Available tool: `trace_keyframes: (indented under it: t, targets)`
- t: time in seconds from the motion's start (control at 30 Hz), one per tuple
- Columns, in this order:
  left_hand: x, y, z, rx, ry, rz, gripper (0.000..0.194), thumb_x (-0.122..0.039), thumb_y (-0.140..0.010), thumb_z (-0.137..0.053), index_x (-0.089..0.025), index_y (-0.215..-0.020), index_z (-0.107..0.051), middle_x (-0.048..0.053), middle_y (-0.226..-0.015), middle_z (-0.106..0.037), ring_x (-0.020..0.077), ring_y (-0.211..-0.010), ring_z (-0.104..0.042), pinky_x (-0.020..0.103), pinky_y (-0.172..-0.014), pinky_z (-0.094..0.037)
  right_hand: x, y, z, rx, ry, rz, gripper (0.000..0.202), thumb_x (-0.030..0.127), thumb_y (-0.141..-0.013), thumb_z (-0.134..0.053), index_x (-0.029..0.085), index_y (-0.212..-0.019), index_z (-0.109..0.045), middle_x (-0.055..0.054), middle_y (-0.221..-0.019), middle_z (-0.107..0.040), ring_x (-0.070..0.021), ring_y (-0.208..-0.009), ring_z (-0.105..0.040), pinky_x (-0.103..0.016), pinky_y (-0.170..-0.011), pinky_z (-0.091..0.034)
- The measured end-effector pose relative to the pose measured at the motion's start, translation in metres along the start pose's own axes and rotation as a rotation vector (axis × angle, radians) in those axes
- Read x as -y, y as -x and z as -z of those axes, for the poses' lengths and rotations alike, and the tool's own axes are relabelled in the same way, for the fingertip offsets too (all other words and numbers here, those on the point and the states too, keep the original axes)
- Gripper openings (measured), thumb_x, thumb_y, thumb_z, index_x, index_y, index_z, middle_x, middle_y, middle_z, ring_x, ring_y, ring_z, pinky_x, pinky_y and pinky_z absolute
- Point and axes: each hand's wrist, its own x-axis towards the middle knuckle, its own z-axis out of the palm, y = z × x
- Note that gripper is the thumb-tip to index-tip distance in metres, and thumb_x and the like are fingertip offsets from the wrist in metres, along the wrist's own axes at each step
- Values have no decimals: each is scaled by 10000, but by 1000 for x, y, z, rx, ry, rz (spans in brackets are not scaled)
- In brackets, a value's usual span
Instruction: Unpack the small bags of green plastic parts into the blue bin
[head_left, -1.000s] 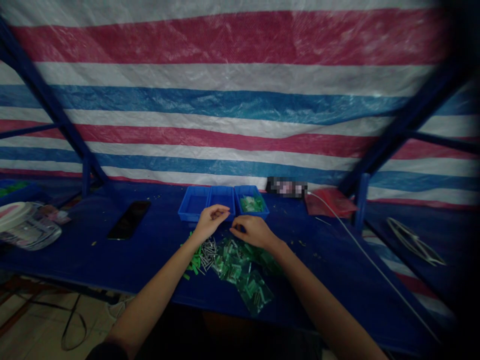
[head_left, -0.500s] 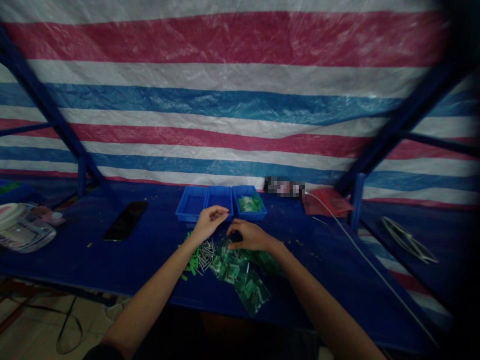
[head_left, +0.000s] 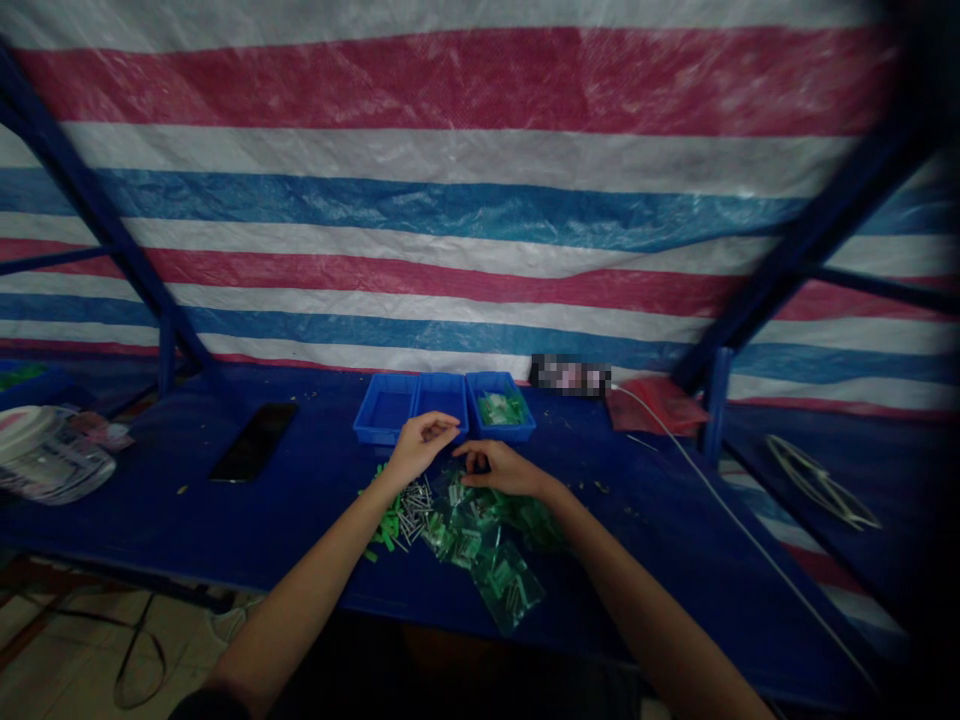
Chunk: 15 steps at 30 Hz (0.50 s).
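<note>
Nearest on the table (head_left: 285, 535) lie clear bags (head_left: 507, 583) of green and pale pieces, with loose screws (head_left: 414, 513) and green plugs (head_left: 386, 528) heaped to their left. The right hand (head_left: 501, 468) is over the far end of the bags, thumb and fingers parted; a second ago those fingers were curled together, closer to the trays. The left hand (head_left: 424, 443), apart from it and little changed, bends its fingers above the screws' far side; in this dim view I cannot tell whether it pinches anything. A phone (head_left: 255, 443) lies to the left. Beyond the hands stand a divided tray (head_left: 373, 435) and a small tray (head_left: 517, 433) of bagged pieces. Farther right, the black item's (head_left: 570, 375) markings are pixelated, beside a red bag (head_left: 652, 405). Behind hangs a striped sheet (head_left: 450, 80).
</note>
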Motion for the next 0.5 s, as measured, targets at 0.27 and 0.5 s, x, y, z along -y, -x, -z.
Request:
trace_keyframes:
  t: [0.27,0.5]
  targets:
    - [-3,0,1,-4,-11,8,212,-303,-747,-656,-144,-884,-680,81,-854,-693,173,-777,-634,286,-714,-478,0,-3,-1,-67,-142,-54,346,240,-683,-668,142,-1013,-645,1,-698,-612,-89,-550,-471,-225,-518,-360]
    - [-15,1,2,-51,62,5,307,-409,-805,-570,-136,-919,-654,68,-794,-686,152,-692,-619,272,-667,-481,16,0,13,-214,-377,-50,393,331,-667,-688,182,-1028,-649,20,-684,-569,-73,-520,-429,-228,-502,-345]
